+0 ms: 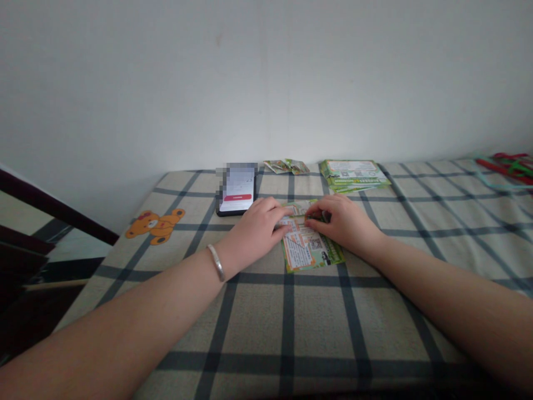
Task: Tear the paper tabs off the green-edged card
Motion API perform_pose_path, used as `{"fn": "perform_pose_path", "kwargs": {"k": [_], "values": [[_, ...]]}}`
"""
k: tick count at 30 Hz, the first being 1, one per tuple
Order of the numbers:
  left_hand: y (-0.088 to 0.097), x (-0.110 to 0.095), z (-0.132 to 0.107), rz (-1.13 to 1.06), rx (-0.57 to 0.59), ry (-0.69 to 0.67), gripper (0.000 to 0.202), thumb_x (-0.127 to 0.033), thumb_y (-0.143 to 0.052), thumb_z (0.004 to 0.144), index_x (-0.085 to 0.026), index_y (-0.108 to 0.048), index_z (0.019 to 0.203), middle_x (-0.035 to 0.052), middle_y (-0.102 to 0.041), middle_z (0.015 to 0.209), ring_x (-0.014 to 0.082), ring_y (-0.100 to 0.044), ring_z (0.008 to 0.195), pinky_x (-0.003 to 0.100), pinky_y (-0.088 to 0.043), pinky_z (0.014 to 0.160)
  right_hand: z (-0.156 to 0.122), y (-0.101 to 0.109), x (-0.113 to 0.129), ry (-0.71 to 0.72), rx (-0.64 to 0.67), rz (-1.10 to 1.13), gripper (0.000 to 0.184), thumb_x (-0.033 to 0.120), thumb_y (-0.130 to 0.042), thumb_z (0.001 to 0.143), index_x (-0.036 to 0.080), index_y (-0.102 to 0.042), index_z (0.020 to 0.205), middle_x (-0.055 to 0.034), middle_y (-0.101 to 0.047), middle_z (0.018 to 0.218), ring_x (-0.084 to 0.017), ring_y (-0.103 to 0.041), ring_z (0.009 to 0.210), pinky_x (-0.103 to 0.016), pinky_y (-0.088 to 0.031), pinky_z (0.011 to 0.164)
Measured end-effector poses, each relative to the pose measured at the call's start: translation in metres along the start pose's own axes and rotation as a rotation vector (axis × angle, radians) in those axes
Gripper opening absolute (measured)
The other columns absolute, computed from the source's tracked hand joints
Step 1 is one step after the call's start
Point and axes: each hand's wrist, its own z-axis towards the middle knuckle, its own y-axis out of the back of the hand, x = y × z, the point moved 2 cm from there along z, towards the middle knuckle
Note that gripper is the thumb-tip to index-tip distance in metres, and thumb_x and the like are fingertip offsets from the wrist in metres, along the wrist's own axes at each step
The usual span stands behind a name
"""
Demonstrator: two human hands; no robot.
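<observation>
Note printed sheet point(300, 254) on tabletop point(258, 328), btwn L hand point(258, 222) and R hand point(347, 219), extending nearer camera than both. Touched by bent fingers, both sides; cannot tell if pinched, L or R.

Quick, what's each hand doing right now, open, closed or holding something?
Left hand: partly curled, fingertips at the card; grip can't be told.
Right hand: curled, fingertips at the same card; grip can't be told.
</observation>
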Motion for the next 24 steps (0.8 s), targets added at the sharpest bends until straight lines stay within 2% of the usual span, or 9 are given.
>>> {"fn": "perform_pose_path", "kwargs": {"k": [6,13,20,24], "values": [[0.001,-0.001,-0.001,0.024,0.008,-0.016,0.027,-0.022,-0.063,0.087,-0.016,-0.063,0.113,0.0062,-0.06,0.102,0.0214,-0.053,0.099,0.039,-0.047,0.091,0.0,0.004,0.002,-0.025,0.007,-0.033,0.01,0.027,-0.065,0.082,0.02,-0.066,0.075,-0.001,-0.065,0.071,-0.017,-0.054,0.071,-0.029,-0.04,0.065],[0.003,-0.003,-0.002,0.074,0.008,0.0,0.025,-0.021,-0.059,0.088,-0.019,-0.062,0.113,0.0051,-0.059,0.101,0.0217,-0.052,0.098,0.039,-0.045,0.09,-0.004,0.006,0.011,0.074,0.0,-0.191,0.009,0.023,-0.06,0.086,0.018,-0.065,0.082,-0.0047,-0.066,0.08,-0.02,-0.057,0.079,-0.032,-0.042,0.072],[0.005,-0.006,-0.003,0.086,0.018,-0.009,0.025,-0.021,-0.058,0.089,-0.018,-0.061,0.113,0.0056,-0.058,0.1,0.022,-0.051,0.099,0.039,-0.045,0.09,-0.004,0.006,0.011,0.138,0.0,-0.16,0.012,0.021,-0.056,0.088,0.018,-0.068,0.087,-0.0046,-0.066,0.082,-0.019,-0.057,0.08,-0.031,-0.042,0.074],[0.006,-0.006,-0.004,0.077,0.018,-0.043,0.024,-0.019,-0.059,0.088,-0.018,-0.06,0.112,0.0058,-0.057,0.1,0.0218,-0.052,0.099,0.039,-0.046,0.09,-0.005,0.005,0.013,0.163,0.012,-0.157,0.016,0.03,-0.056,0.089,0.018,-0.067,0.087,-0.0049,-0.064,0.08,-0.019,-0.056,0.078,-0.03,-0.041,0.072]]}}
